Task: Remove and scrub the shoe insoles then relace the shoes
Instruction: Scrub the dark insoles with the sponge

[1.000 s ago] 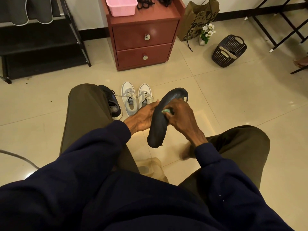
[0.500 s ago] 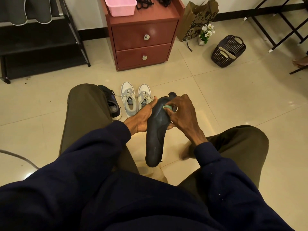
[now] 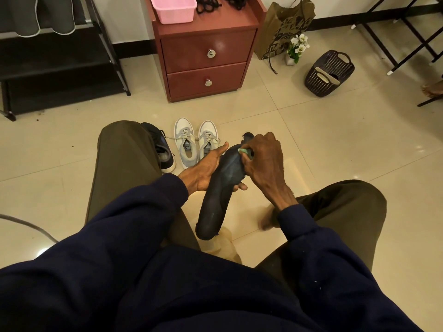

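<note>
We note the right hand, its grip clenched on a green scrubber, has advanced to the toe of the insole, which the left hand grasps between the knees. We judge scrubbing unfinished.

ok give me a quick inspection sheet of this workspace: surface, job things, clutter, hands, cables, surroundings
surface: glossy beige tiled floor.
job's things: dark insole held in the air; small green scrubber against its upper end; white-grey sneakers laced, side by side; dark shoe beside the left knee; black laces on the red-brown cabinet.
clutter: pale plastic bag between the legs; dark basket tipped over, pale pieces inside.
hands: left hand grips the insole from beneath; right hand pinches the scrubber.
cables: one grey cord at the left edge.
surroundings: black rack, pink tub, paper bag, white flowers.
</note>
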### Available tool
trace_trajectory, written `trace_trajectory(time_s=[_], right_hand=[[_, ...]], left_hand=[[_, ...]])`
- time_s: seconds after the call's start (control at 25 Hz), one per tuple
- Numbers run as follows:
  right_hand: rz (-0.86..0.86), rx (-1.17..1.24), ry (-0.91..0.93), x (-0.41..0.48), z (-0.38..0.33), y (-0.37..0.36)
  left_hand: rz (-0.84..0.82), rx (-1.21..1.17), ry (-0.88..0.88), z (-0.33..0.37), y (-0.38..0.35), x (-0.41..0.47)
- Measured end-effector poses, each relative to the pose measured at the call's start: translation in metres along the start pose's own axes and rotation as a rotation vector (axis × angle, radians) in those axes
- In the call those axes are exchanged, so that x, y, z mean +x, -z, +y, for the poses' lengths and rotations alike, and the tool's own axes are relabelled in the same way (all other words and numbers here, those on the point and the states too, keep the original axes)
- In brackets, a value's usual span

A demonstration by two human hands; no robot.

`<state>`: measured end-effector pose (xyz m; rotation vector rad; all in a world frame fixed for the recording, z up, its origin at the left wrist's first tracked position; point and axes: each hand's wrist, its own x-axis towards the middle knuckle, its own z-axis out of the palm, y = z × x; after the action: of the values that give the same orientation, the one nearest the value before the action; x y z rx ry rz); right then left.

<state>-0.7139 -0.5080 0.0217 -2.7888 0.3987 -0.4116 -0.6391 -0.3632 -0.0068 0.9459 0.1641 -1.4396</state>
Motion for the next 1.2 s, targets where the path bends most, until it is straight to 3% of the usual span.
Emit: trace_trajectory(time_s=[0.2, 0.44, 0.64, 0.84, 0.92, 1.04, 1.12, 1.2], right_hand=[[-0.344, 0.303, 0.19, -0.015, -0.021, 0.0], [-0.085, -0.046, 0.001, -0.003, -0.012, -0.001], [-0.389, 0.255, 0.203, -0.016, -0.03, 0.001], [-0.09, -0.149, -0.05, -0.001, -0.012, 0.0], [-0.153, -0.014, -0.003, -0.004, -0.014, -0.001], [-0.416, 0.291, 0.139, -0.016, -0.029, 0.001], [-0.397, 0.208, 0.15, -0.014, -0.029, 0.001], [-0.238, 0.006, 0.014, -0.005, -0.019, 0.0]], left_hand=[[0.099, -0.014, -0.053, 0.001, 0.003, 0.0], [0.07, 0.012, -0.073, 0.0, -0.002, -0.001], [0.242, 0.052, -0.105, 0.001, 0.008, 0.004], [0.051, 0.022, -0.055, -0.001, -0.009, -0.005], [0.058, 0.04, -0.052, -0.002, -0.009, -0.004], [0.206, 0.072, -0.098, -0.001, 0.002, 0.001], [0.201, 0.065, -0.101, -0.001, 0.002, 0.0], [0.094, 0.063, -0.067, -0.001, -0.003, -0.002]])
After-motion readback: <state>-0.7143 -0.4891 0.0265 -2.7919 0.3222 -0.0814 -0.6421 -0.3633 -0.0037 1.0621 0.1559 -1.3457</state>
